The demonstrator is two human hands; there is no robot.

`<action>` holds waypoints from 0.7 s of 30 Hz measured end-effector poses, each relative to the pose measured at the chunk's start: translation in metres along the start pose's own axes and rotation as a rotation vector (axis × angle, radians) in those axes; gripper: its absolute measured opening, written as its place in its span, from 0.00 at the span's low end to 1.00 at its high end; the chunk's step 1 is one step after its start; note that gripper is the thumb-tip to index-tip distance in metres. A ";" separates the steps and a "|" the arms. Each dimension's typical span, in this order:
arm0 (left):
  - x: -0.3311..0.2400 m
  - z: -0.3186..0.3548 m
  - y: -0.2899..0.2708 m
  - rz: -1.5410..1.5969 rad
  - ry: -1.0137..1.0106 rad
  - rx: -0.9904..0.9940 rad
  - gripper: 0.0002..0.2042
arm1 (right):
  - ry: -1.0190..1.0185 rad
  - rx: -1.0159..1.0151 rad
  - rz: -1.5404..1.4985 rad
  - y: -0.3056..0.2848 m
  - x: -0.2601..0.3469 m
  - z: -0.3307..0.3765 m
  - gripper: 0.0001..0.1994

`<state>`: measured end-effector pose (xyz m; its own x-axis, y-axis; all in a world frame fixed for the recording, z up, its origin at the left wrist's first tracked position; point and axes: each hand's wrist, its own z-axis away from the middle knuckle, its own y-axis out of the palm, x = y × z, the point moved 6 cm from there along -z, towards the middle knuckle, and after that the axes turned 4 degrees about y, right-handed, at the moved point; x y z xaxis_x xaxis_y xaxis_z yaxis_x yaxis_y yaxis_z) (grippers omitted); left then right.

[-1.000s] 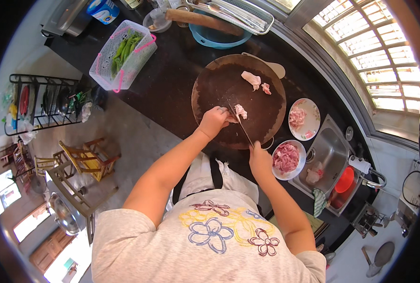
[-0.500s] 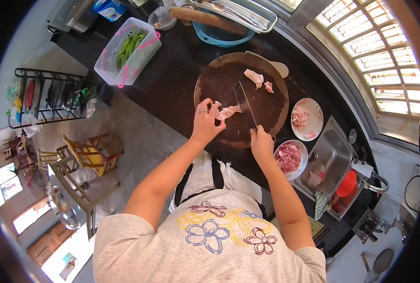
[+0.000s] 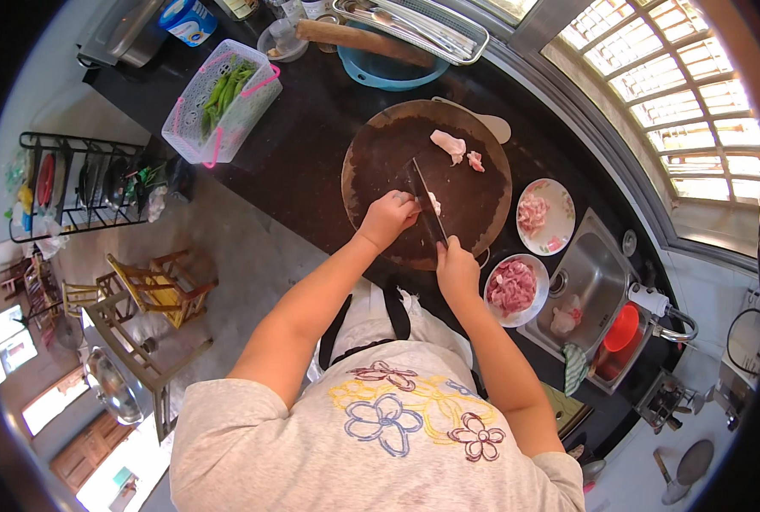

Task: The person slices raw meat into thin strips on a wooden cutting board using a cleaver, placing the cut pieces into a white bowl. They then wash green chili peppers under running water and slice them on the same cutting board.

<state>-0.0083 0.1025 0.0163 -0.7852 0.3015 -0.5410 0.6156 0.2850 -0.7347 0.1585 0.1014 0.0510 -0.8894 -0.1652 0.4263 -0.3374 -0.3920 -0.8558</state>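
A round dark wooden chopping board [image 3: 371, 162] lies on the counter in front of me. My right hand [image 3: 458, 271] is wrapped round the handle of a cleaver [image 3: 431, 213], whose blade points away from me over the board. Close against the blade's left side, my left hand [image 3: 390, 219] is closed with bunched fingertips on a piece of pale pink meat, mostly hidden under them. A bit of that meat [image 3: 433, 203] shows on the blade's right side. Farther back on the board rest a larger pale piece of meat [image 3: 448, 145] and a small scrap [image 3: 475, 160].
Right of the board stand a flowered plate of pale sliced meat [image 3: 557, 189] and a bowl of redder slices [image 3: 540, 314], beside the steel sink [image 3: 597, 256]. A blue basin [image 3: 380, 81] is behind the board. A white basket [image 3: 183, 119] holds green pods at the left.
My left fingers, spread over the meat before, have bunched together and moved right against the blade. The cleaver has shifted left onto the meat. The whole view has moved slightly.
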 end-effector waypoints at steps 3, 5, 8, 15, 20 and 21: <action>0.001 0.000 0.002 -0.013 0.028 -0.008 0.10 | -0.001 0.027 0.036 0.005 -0.001 -0.002 0.12; 0.002 0.001 0.002 -0.002 0.023 -0.019 0.11 | -0.005 0.042 0.039 -0.001 -0.004 0.007 0.12; 0.003 0.002 0.004 0.025 0.004 -0.003 0.11 | -0.010 0.062 0.058 0.000 -0.005 0.008 0.12; 0.003 0.000 0.004 0.054 0.000 0.002 0.12 | -0.057 0.003 0.016 0.013 0.026 -0.043 0.12; 0.007 0.003 0.005 0.081 -0.073 0.023 0.14 | -0.030 0.048 0.067 0.015 0.021 -0.040 0.11; 0.007 0.005 0.005 0.077 -0.080 0.025 0.14 | -0.018 0.084 0.087 0.013 0.012 -0.029 0.11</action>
<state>-0.0108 0.1014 0.0067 -0.7392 0.2481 -0.6261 0.6731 0.2405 -0.6994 0.1345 0.1200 0.0363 -0.9082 -0.2179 0.3574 -0.2316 -0.4497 -0.8626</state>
